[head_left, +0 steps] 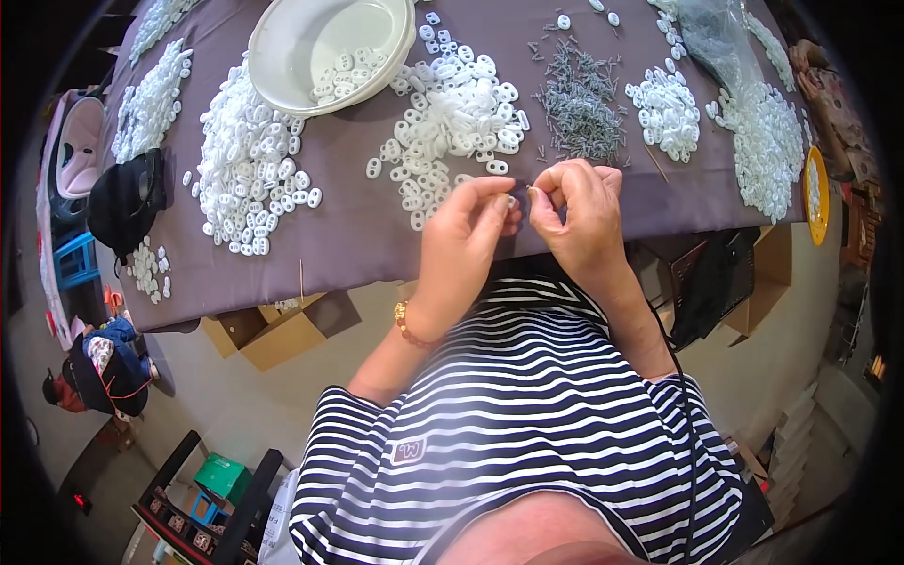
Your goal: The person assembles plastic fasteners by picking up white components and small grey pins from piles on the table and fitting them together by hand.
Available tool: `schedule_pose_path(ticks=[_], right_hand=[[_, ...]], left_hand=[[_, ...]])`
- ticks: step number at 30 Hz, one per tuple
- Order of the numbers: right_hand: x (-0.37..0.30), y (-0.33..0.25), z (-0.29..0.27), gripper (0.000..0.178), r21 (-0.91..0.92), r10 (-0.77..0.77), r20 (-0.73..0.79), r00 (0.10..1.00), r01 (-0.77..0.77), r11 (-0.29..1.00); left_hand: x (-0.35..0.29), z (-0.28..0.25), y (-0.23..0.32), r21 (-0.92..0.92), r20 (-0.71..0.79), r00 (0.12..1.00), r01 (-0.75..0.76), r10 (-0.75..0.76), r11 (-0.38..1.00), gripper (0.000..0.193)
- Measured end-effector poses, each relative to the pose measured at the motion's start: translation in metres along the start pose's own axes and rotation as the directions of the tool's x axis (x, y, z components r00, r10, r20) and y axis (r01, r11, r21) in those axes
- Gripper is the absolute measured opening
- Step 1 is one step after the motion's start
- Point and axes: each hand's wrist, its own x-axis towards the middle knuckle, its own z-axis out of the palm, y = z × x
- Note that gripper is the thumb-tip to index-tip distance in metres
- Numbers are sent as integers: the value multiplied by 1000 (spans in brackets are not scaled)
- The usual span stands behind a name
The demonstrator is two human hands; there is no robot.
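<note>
My left hand (461, 235) is closed in a pinch above the table's near edge, with a bit of a small white plastic piece (511, 201) showing at its fingertips. Facing it, a short gap away, my right hand (586, 224) also pinches; whatever tiny thing is between its thumb and forefinger is too small to name. Just beyond the right hand lies a heap of grey screws (582, 108). A pile of white oval two-holed plastic pieces (461, 108) spreads beyond the left hand.
A cream basin (268, 71) holding more white pieces stands at the far side. Another large white pile (250, 160) lies left, a smaller one (669, 113) right. A clear plastic bag (720, 42), a yellow dish (817, 212) and a black bag (127, 202) are farther out. Cardboard boxes (273, 339) sit below the table.
</note>
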Motion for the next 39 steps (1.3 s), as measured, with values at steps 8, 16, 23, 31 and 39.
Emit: schedule_pose_path(ticks=[8, 16, 23, 31, 39], right_hand=[[4, -10, -10, 19, -58, -63, 77, 995, 68, 996], [0, -11, -11, 25, -104, -203, 25, 979, 204, 973], [-2, -14, -8, 27, -63, -222, -52, 974, 219, 974], [3, -8, -16, 17, 251, -8, 13, 1000, 5, 968], [-2, -11, -15, 20, 357, 116, 117, 986, -150, 922]], left_hand=[[-2, 0, 5, 127, 124, 990, 54, -70, 990, 18], [0, -5, 4, -153, 190, 967, 198, -168, 968, 21], [1, -11, 1, -318, 265, 939, 302, -221, 899, 23], [0, -11, 2, -268, 183, 975, 174, -128, 948, 24], [0, -8, -2, -238, 165, 985, 93, -54, 967, 26]])
